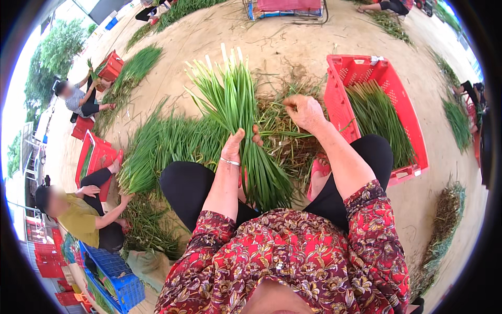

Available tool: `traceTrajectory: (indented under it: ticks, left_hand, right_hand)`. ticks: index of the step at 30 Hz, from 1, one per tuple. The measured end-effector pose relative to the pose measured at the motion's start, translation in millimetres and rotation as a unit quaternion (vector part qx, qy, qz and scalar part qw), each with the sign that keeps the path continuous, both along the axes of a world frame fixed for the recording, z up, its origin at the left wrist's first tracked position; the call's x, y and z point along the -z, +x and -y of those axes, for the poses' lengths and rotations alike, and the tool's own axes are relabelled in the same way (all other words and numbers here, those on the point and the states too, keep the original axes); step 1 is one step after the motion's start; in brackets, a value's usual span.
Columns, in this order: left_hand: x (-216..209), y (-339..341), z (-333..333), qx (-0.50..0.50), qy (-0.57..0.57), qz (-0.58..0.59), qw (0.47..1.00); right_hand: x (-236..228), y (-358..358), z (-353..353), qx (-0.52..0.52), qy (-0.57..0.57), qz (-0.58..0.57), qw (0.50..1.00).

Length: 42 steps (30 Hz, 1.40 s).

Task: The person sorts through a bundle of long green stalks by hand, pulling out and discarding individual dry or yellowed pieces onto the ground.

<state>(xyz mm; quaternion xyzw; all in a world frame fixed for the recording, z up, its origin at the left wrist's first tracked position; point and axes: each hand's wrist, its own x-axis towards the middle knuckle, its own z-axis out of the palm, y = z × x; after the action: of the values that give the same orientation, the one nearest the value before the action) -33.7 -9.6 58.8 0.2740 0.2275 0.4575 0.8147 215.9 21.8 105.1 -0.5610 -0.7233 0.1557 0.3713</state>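
Upright in front of me, my left hand [235, 149] is closed around a thick bunch of garlic chives [232, 99]. Their pale cut ends point away from me, and the dark green leaf tips hang down toward my lap. To the right of the bunch, my right hand [306, 112] is raised with its fingers curled into a pinch. What it holds, if anything, cannot be made out. Below that hand lies a heap of trimmed, withered leaves [282, 120]. A long pile of loose chives [172, 141] spreads on the ground to the left of the bunch.
A red plastic crate [342, 99] partly filled with chives stands by my right knee. At left, a person in a yellow top [81, 222] sits reaching toward the pile, near a blue crate [125, 290]. Another person [78, 99] sits farther back. A sack [149, 267] lies near my left side.
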Motion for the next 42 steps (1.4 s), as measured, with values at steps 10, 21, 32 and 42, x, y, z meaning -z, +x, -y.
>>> traceTrajectory:
  ticks: [10, 21, 32, 42]
  left_hand:
    - [11, 7, -11, -0.085, -0.082, -0.019, 0.993]
    - [10, 8, -11, -0.038, -0.008, -0.007, 0.999]
    - [9, 11, -11, -0.01, 0.002, 0.019, 1.0]
    - [-9, 34, -2, -0.059, 0.028, -0.085, 0.994]
  right_hand:
    - [-32, -62, 45, -0.192, 0.011, -0.048, 0.98]
    - [-28, -51, 41, -0.269, -0.194, -0.172, 0.927]
    - [-85, -22, 47, -0.423, -0.385, -0.442, 0.691]
    - [-46, -56, 22, -0.129, -0.109, -0.164, 0.972]
